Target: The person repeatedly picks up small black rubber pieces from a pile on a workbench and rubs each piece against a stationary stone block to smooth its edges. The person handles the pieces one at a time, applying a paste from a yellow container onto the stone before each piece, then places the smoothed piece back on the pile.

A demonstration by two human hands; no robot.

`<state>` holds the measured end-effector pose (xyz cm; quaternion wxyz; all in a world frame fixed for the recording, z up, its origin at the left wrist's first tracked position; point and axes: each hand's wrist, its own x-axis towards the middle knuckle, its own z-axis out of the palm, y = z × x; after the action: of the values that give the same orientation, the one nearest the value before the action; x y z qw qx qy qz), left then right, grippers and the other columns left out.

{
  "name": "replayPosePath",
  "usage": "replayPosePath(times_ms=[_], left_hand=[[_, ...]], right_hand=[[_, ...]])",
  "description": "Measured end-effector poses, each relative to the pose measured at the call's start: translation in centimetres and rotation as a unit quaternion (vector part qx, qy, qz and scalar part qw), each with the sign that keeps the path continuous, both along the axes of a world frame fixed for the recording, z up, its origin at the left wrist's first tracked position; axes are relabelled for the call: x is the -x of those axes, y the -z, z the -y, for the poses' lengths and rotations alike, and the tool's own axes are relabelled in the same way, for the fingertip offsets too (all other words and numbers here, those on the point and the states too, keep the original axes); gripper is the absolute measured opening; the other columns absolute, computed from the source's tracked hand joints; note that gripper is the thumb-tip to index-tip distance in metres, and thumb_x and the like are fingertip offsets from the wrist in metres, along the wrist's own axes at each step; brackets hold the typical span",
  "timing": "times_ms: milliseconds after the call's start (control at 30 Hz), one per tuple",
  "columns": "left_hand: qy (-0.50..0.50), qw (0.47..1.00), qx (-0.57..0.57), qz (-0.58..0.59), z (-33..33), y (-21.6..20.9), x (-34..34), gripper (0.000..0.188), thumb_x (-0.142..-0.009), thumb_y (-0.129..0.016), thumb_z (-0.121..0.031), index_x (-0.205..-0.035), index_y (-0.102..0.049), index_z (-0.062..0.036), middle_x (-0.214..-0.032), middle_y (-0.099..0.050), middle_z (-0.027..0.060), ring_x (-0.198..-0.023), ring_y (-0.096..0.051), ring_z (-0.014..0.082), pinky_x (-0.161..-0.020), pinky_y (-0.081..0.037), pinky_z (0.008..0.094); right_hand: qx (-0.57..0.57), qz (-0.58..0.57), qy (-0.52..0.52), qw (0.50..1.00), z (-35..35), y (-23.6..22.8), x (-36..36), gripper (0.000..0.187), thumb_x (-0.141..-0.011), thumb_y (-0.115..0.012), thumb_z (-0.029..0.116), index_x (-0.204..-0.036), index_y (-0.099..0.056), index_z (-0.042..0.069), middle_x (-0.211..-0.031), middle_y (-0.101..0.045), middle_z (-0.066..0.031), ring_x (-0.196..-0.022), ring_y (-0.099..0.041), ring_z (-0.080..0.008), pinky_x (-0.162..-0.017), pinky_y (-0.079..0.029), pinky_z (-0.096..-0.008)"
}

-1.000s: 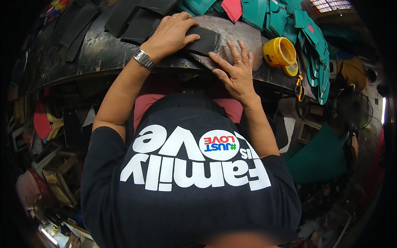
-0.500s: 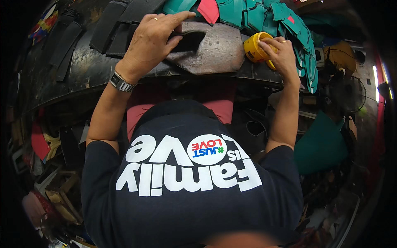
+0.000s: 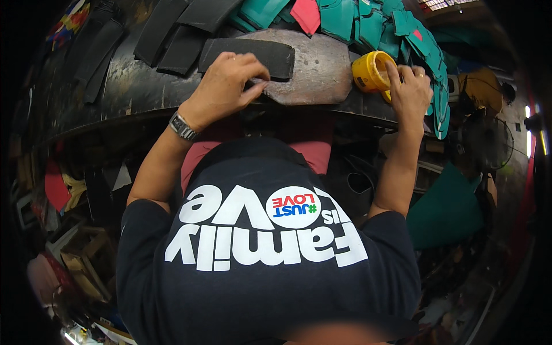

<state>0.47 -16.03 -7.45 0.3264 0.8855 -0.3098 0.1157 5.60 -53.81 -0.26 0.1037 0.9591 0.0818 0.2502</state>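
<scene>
A black rectangular piece of sheet material [image 3: 253, 56] lies flat across the left part of a worn, rounded slab [image 3: 322, 69] on the bench. My left hand [image 3: 227, 89] is at the piece's near edge, its fingers curled toward the thumb. What is between these fingertips, if anything, is too small to make out. To the right of the slab, a yellow cup [image 3: 368, 72] stands tilted, its mouth toward my right hand [image 3: 409, 95]. My right thumb is at the cup's rim and the other fingers are bent; what they hold is hidden.
More black pieces [image 3: 158, 31] lie overlapping on the dark bench [image 3: 138, 86] to the left. Teal pieces [image 3: 336, 20], with a pink-red piece [image 3: 306, 16] among them, spread along the far and right sides. A fan [image 3: 489, 141] stands at the right.
The black piece, bent up under my left hand before, now lies flat. My left hand has come back toward me to its near edge. My right hand has drawn slightly back from inside the cup.
</scene>
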Motion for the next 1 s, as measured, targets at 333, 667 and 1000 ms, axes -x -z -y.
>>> replayPosePath(times_ms=[333,667,1000], left_hand=[[-0.089,0.991,-0.015,0.098,1.6,2.7,-4.0,0.028,-0.09,-0.076,-0.028,-0.113,-0.07,-0.0141,-0.128,-0.064,0.006,-0.123,-0.058,0.0267,-0.112,-0.036,0.046],[-0.086,0.994,0.0,0.07,1.5,3.2,-3.9,0.029,-0.091,-0.076,-0.03,-0.114,-0.069,-0.0138,-0.128,-0.064,0.0064,-0.125,-0.058,0.0257,-0.113,-0.034,0.0464],[-0.089,0.993,-0.001,0.073,1.5,3.2,-3.9,0.029,-0.09,-0.076,-0.029,-0.113,-0.069,-0.0133,-0.129,-0.064,0.0066,-0.126,-0.057,0.0259,-0.113,-0.034,0.0454]], right_hand=[[-0.34,-0.159,-0.22,0.901,-6.2,1.7,4.0,0.031,-0.097,-0.069,0.039,-0.098,-0.08,0.01,-0.112,-0.066,-0.0168,-0.107,-0.059,-0.0333,-0.095,-0.045,-0.0479],[-0.164,-0.117,-0.224,0.953,-12.5,9.9,-0.2,0.04,-0.103,-0.053,0.05,-0.136,-0.068,0.033,-0.16,-0.04,-0.0185,-0.151,-0.026,-0.0447,-0.117,-0.02,-0.0655],[-0.242,-0.202,-0.275,0.908,-10.6,9.9,0.5,0.038,-0.102,-0.055,0.051,-0.133,-0.07,0.035,-0.159,-0.043,-0.0152,-0.152,-0.024,-0.0438,-0.118,-0.015,-0.0701]])
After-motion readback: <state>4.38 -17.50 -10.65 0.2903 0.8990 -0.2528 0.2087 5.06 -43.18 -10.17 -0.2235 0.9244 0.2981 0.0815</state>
